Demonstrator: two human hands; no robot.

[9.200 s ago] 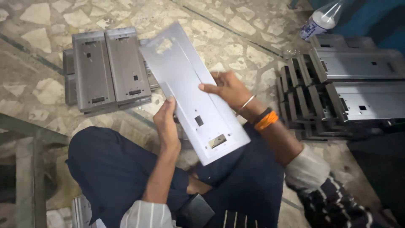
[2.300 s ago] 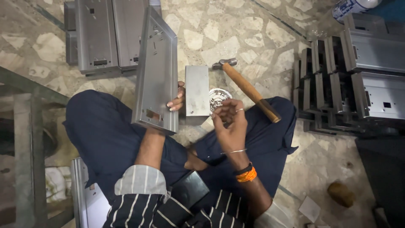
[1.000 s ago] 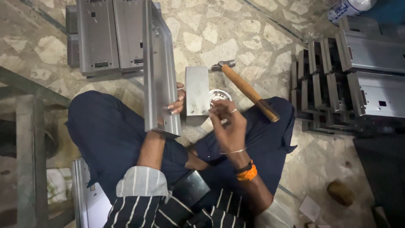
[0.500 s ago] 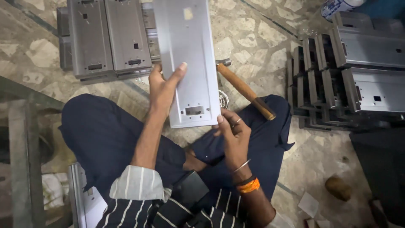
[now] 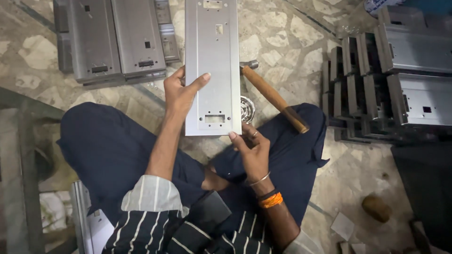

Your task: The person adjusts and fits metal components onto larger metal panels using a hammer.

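I sit cross-legged on a stone floor. A long flat grey metal panel [image 5: 213, 66] with small rectangular cut-outs lies face up in front of me. My left hand [image 5: 181, 91] grips its left edge, thumb across the face. My right hand [image 5: 252, 146] touches its lower right corner with the fingertips. A hammer with a wooden handle [image 5: 275, 99] rests just right of the panel, handle end on my right leg. A small round metal part [image 5: 247, 109] peeks out beside the panel's right edge.
A stack of similar grey panels [image 5: 113, 40] lies on the floor at the upper left. Rows of metal housings [image 5: 395, 70] stand at the right. A brown lump [image 5: 376, 208] and paper scraps lie at the lower right. A metal frame [image 5: 28, 155] runs along the left.
The panel, held on edge a second ago, has been turned flat and face up. My right hand moved from the small parts on the floor to the panel's lower corner.
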